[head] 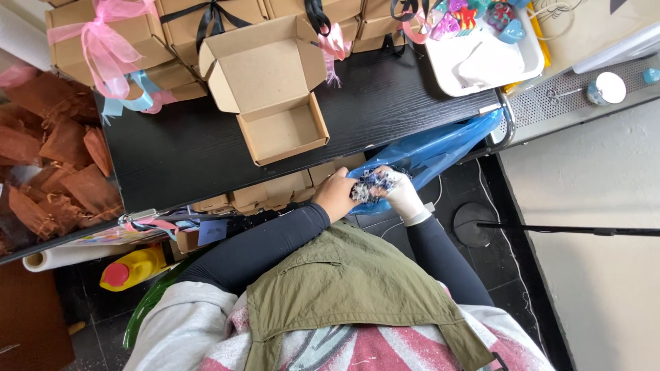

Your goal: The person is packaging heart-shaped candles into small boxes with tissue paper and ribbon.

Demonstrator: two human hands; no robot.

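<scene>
Open box (275, 89) centre top: matt brown cardboard. Table (179, 158): black wood-grain, low sheen. Bag (440, 148) right of centre: glossy blue plastic film. Tray (481, 62) upper right: smooth white plastic. Ribbon (103, 41) upper left: sheer pink cloth.

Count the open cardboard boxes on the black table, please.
1. The open cardboard box sits near the middle of the black table, lid flipped back. The boxes behind it are closed and tied with ribbons; others may be hidden.
</scene>
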